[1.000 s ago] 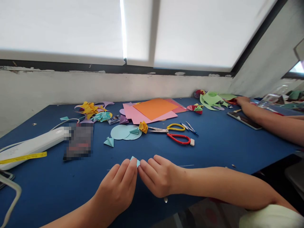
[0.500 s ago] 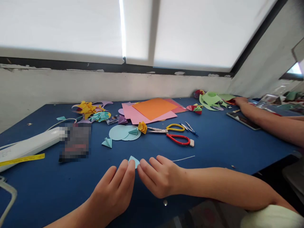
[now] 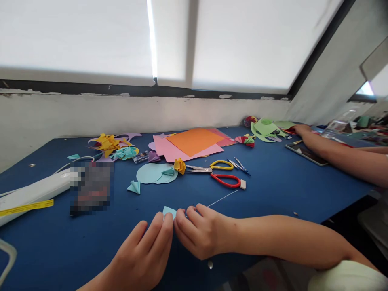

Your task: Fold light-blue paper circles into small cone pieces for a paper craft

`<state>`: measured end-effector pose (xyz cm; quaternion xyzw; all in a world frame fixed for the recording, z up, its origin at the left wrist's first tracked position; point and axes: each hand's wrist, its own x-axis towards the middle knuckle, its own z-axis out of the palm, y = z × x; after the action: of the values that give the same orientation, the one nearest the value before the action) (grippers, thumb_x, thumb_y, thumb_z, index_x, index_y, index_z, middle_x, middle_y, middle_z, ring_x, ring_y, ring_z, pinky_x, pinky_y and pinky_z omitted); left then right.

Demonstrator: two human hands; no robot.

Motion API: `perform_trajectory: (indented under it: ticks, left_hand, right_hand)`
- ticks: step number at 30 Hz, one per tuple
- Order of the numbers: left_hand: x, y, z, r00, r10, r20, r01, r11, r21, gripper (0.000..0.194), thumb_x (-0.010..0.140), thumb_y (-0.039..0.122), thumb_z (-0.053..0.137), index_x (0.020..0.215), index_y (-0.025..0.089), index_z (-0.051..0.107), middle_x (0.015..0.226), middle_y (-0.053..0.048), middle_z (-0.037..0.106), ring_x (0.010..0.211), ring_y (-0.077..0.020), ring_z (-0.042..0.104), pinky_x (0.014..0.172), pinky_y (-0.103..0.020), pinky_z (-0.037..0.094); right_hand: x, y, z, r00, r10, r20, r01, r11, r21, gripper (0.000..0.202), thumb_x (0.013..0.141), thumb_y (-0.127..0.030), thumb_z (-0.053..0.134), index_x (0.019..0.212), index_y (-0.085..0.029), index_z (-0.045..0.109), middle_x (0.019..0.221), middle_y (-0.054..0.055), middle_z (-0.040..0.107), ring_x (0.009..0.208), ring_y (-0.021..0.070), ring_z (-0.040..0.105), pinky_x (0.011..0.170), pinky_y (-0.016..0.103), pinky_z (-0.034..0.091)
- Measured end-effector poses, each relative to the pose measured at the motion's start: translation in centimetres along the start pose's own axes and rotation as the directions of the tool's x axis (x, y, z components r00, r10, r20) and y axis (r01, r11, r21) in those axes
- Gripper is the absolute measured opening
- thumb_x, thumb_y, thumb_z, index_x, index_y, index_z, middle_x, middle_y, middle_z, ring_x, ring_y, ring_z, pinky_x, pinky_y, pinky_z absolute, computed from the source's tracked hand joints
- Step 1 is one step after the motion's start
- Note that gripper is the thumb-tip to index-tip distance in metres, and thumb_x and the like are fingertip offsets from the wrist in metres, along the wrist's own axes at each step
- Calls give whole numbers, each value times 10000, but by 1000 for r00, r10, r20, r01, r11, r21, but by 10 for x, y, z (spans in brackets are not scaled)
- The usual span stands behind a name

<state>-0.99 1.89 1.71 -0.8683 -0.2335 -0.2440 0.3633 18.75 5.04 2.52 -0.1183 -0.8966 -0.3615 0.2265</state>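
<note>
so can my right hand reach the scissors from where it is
Probably yes: the scissors lie beyond the right hand with nothing tall between, though its fingers look busy with the wire and blue paper.

The left hand (image 3: 142,250) and right hand (image 3: 201,234) nearly meet, fingers bent and pinched; the right forearm (image 3: 273,232) reaches in sideways, the left forearm (image 3: 98,281) slants up

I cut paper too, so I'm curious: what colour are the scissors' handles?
One handle is yellow, the other red, best seen in the head view.
</note>
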Motion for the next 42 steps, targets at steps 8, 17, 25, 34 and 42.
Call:
perform_trajectory:
  ticks: [8,17,25,34,42]
  left_hand:
    - [2,1,0,998,-49,-40,50,998,43,294,885,6,336,906,75,621,848,-107,726,746,-224,658,693,-361,421]
    - [5,-3,1,996,-20,-83,19,1000,-19,272,872,-3,343,898,66,605,824,-103,721,714,-214,668,667,-343,447]
    - [3,-2,-7,996,-21,-85,20,1000,-16,308,921,72,317,946,75,624,820,-95,708,733,-221,646,686,-364,422]
    - [3,-1,-7,998,-5,-59,5,1000,-8,312,917,54,316,922,81,627,861,-85,699,832,-221,613,710,-361,399]
    - [4,4,-4,1000,-11,15,11,1000,13,303,889,29,355,970,65,645,1003,-116,660,923,-238,579,718,-368,380]
  right_hand:
    - [-3,-7,-2,998,60,-29,-59,998,24,241,824,-147,441,944,-47,624,925,159,644,677,209,598,504,300,401]
    - [-2,-6,-4,979,135,-152,-124,989,76,216,803,-90,434,846,-30,637,757,133,644,644,202,610,522,299,438]
    - [-2,-6,-4,985,58,-163,-50,997,54,239,803,-96,423,851,-20,644,817,172,666,695,231,640,506,300,454]
    - [-2,-12,-9,995,-6,-101,5,1000,-14,263,796,-138,444,897,-9,650,858,192,675,698,256,655,532,325,481]
    - [1,-13,-9,998,26,-51,-28,998,-53,273,800,-137,441,931,-15,646,868,187,676,684,263,650,508,331,464]
